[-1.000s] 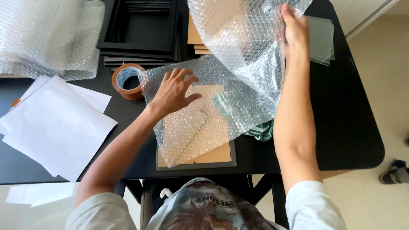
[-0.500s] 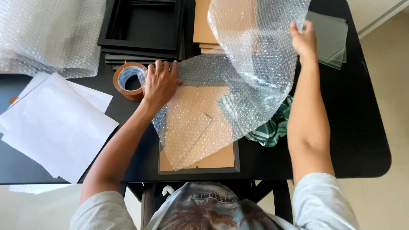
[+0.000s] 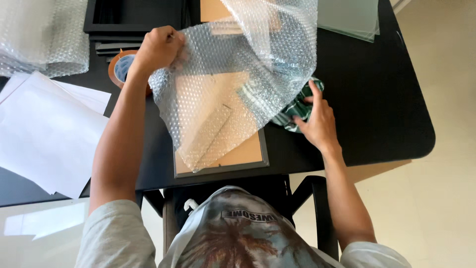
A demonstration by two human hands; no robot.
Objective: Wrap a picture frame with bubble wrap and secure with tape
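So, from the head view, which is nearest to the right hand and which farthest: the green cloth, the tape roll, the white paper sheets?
From the right hand:
1. Green cloth, under its fingers.
2. Tape roll, across the table by the left hand.
3. White paper sheets, far left edge.

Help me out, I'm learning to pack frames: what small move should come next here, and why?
Probably pull the green striped cloth clear with the right hand. It lies bunched under the edge of the bubble wrap, which the left hand holds lifted over the picture frame. With the cloth gone, the wrap could likely lie flat over the frame.
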